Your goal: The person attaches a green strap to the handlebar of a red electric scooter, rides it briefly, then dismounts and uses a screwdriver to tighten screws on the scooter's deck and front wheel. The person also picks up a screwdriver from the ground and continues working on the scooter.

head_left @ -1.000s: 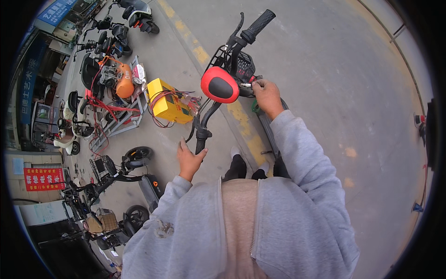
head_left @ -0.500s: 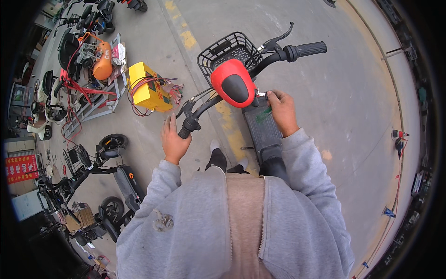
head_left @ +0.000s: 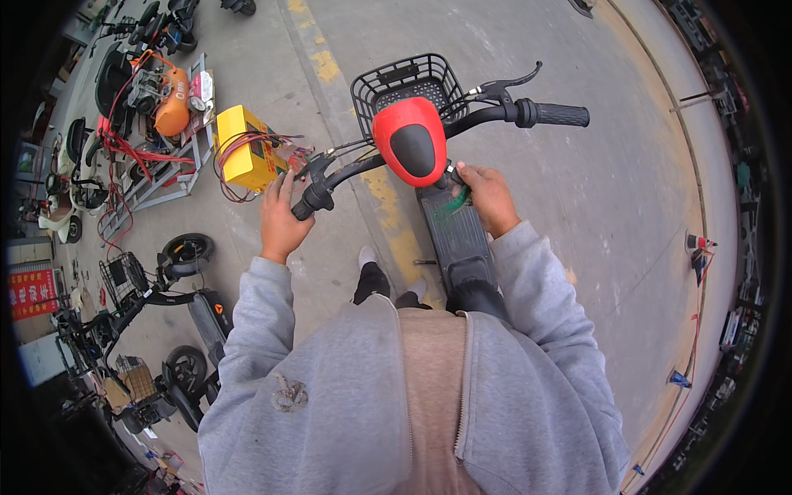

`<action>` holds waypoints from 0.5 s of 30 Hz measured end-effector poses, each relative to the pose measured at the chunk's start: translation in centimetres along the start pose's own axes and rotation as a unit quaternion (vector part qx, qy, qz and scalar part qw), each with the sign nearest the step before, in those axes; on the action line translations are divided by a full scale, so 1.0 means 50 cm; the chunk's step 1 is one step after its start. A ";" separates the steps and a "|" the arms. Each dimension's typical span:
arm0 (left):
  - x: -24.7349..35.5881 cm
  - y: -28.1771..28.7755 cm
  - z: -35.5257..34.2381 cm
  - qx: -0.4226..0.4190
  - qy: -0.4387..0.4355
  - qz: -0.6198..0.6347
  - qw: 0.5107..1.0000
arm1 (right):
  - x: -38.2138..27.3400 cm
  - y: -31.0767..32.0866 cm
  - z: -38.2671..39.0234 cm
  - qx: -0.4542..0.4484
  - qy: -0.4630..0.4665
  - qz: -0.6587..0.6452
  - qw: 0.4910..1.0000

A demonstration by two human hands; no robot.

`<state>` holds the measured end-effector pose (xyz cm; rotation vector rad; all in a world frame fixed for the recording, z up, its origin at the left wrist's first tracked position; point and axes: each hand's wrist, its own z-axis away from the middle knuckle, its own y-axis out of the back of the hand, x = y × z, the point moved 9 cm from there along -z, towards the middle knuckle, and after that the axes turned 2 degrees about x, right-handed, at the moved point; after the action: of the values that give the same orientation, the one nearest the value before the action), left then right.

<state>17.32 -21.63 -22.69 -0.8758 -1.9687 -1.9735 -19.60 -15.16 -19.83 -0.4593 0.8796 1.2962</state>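
The scooter point(head_left: 459, 239) stands at the centre of the frame, its footboard running down from the red housing point(head_left: 404, 115) toward the black seat point(head_left: 477, 295). The handlebar point(head_left: 474, 121) crosses from centre left to upper right. Compared with the frame half a second earlier, it is rotated: the right grip point(head_left: 563, 115) sits lower, the left grip point(head_left: 303, 208) higher and farther left. The basket point(head_left: 400, 73), upper centre, is in full view; one second earlier the housing hid much of it.

Left hand point(head_left: 285, 219): located left of centre, at the left grip, having shifted left and up with it. The fingers are extended and slightly parted beside the left lever point(head_left: 312, 167), not wrapped around the grip. The thumb lies near the grip end.

Right hand point(head_left: 492, 200): located right of centre, beside the housing's lower edge, slightly left of its earlier position. Thumb and forefinger are nearly together at a small metal piece point(head_left: 450, 167); whether they grip it cannot be told. A green strap point(head_left: 459, 200) hangs below the fingertips.

The yellow box point(head_left: 245, 148), upper left, appears farther left than before, and so does the orange tank point(head_left: 172, 103).
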 end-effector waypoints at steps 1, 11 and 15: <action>0.006 0.002 -0.004 0.010 0.002 -0.001 1.000 | 0.019 0.009 -0.008 0.001 -0.047 -0.048 0.998; 0.047 -0.034 0.038 0.005 -0.014 -0.001 1.000 | 0.117 0.057 0.007 -0.017 -0.130 -0.109 0.985; 0.061 -0.046 0.048 -0.006 -0.002 0.025 1.000 | -0.106 0.185 0.102 0.205 0.297 0.275 0.891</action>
<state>14.23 -18.35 -23.10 -0.9225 -1.9200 -1.9601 -26.99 -12.46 -11.04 -0.2714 1.8611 1.4399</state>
